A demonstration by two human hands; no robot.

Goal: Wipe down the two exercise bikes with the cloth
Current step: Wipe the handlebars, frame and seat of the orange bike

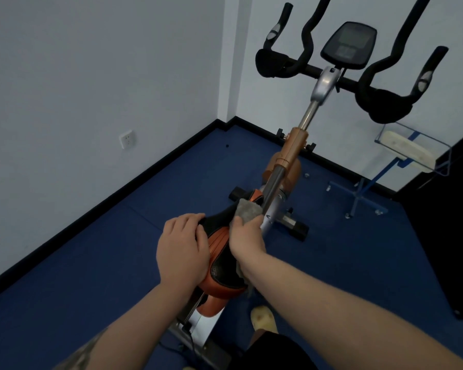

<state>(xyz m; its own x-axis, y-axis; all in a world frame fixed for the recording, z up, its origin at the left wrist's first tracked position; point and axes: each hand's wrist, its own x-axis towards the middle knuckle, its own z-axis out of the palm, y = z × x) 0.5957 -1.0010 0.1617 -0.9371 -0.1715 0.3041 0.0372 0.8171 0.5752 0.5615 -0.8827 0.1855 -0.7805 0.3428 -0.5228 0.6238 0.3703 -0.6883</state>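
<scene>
Right hand (247,237) grips the grey cloth (247,209) at the saddle's (222,252) nose; left hand (182,249) lies flat on the saddle's side.
Cloth tail hanging under the wrist could snag beneath the saddle of the exercise bike (289,156); only one bike shows.

Wall socket (127,139), blue stand (364,188)

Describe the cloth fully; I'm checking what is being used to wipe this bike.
The cloth is grey, soft and fuzzy-looking, bunched rather than spread flat. The right hand grips it, pressing its upper wad near the saddle nose and the silver post. A loose tail hangs below the wrist beside the saddle's right edge. The middle is hidden by the hand.
</scene>
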